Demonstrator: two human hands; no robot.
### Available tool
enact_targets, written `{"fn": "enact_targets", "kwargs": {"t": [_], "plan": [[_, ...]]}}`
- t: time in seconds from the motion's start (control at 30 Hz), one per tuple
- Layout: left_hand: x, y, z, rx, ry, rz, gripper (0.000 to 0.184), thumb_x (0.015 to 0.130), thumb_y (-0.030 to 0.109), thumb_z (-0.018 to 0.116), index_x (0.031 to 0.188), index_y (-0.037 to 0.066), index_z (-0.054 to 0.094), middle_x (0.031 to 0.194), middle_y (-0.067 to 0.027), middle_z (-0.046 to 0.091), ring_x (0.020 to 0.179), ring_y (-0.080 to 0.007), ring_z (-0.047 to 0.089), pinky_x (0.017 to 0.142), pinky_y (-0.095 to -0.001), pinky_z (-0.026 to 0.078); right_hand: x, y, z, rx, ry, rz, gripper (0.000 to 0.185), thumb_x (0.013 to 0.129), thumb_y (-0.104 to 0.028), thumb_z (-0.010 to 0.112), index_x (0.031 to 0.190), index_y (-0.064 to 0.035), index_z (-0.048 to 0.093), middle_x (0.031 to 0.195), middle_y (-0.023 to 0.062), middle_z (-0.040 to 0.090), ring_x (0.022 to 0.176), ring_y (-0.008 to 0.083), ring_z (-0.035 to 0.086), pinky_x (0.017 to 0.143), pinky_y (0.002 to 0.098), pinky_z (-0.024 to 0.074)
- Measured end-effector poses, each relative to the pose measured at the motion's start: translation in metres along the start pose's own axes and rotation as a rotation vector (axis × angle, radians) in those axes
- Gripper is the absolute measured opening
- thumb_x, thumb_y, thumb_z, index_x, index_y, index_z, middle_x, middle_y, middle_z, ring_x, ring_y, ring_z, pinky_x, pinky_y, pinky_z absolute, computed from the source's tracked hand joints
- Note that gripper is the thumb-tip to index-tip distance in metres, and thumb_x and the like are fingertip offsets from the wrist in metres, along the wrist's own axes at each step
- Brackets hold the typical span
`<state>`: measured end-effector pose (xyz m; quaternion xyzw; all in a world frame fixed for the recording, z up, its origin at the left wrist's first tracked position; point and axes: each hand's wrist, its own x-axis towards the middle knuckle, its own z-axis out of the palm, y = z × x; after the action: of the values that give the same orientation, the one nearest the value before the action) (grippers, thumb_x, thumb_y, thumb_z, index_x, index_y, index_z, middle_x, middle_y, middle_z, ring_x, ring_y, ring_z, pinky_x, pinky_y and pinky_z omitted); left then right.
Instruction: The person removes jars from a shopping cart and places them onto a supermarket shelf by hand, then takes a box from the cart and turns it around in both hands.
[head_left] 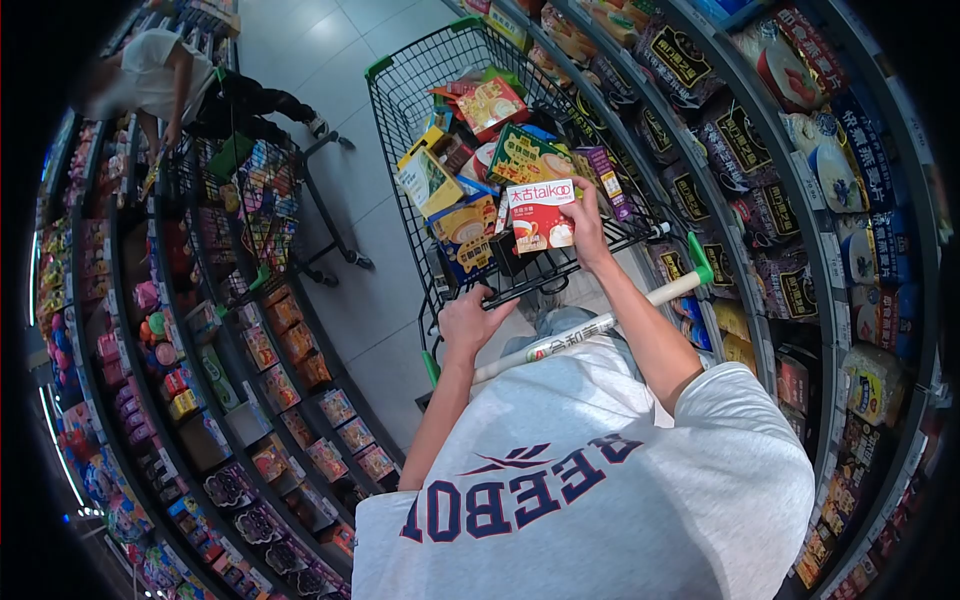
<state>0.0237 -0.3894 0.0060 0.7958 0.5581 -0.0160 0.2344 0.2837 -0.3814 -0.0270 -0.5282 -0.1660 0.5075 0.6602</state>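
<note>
My right hand (588,228) holds a red and white Taikoo sugar box (541,232) upright over the near end of the shopping cart (400,130), its printed front facing me. My left hand (472,322) is closed over the cart's near rim, thumb stretched along the rail. Below and beyond the sugar box, packaged goods are heaped in the cart: a green box (530,160), a red box (491,107), a yellow and pale green box (429,181), a dark blue box (467,232) and a purple box (606,180). Some of the heap is hidden by the sugar box.
The cart's handle (570,338) crosses in front of my body. Shelves of bagged food (740,140) run close along the right. On the left, another person (165,80) stands beside a second cart (240,210) and shelves of packages (290,380). Grey floor tiles (310,60) lie between.
</note>
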Motion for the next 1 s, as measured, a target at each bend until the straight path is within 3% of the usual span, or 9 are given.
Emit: {"fn": "enact_targets", "kwargs": {"t": [0.4,0.6,0.7,0.8,1.0], "plan": [[0.0,0.001,-0.002,-0.016,-0.015,-0.005,0.06,0.075,0.069,0.079,0.093,0.012,0.076,0.072,-0.0126,0.073,0.07,-0.0336,0.074,0.061,-0.0443,0.055,0.0,0.003,-0.006,0.024,-0.057,0.017,0.067,0.083,-0.009,0.055,0.145,-0.0024,0.032,0.128,0.0215,0.061,0.11,0.0212,0.063,0.099,0.0329,0.0495],[0.0,0.001,-0.002,0.004,-0.012,-0.006,0.06,0.075,0.071,0.078,0.091,0.013,0.077,0.072,-0.0111,0.074,0.067,-0.0315,0.073,0.059,-0.0433,0.055,-0.003,0.002,0.004,-0.044,0.019,-0.034,0.059,0.096,-0.02,0.067,0.143,-0.0023,0.035,0.125,0.0186,0.063,0.112,0.0207,0.065,0.097,0.0324,0.0531],[0.0,0.001,-0.003,-0.009,-0.017,-0.013,0.06,0.075,0.07,0.078,0.091,0.013,0.076,0.071,-0.0111,0.074,0.067,-0.0316,0.073,0.059,-0.0434,0.055,-0.001,-0.002,0.002,0.076,0.032,0.042,0.049,0.104,-0.03,0.064,0.138,-0.0025,0.042,0.124,0.0158,0.064,0.113,0.0193,0.066,0.098,0.0333,0.0543],[-0.001,0.0,0.0,-0.01,0.011,0.004,0.059,0.075,0.07,0.078,0.09,0.013,0.076,0.071,-0.011,0.073,0.067,-0.0318,0.073,0.058,-0.0435,0.054,0.005,-0.006,-0.009,0.371,-0.055,0.172,0.041,0.107,-0.029,0.06,0.136,-0.0029,0.049,0.127,0.0131,0.065,0.115,0.0187,0.067,0.099,0.0341,0.0546],[0.0,-0.003,0.003,-0.008,0.016,0.009,0.058,0.075,0.069,0.079,0.091,0.013,0.076,0.07,-0.0107,0.073,0.068,-0.0325,0.073,0.059,-0.0437,0.054,0.01,-0.004,-0.016,0.58,-0.132,0.289,0.048,0.11,-0.039,0.05,0.145,-0.0055,0.051,0.135,0.0104,0.066,0.119,0.02,0.067,0.104,0.0373,0.0538]]}}
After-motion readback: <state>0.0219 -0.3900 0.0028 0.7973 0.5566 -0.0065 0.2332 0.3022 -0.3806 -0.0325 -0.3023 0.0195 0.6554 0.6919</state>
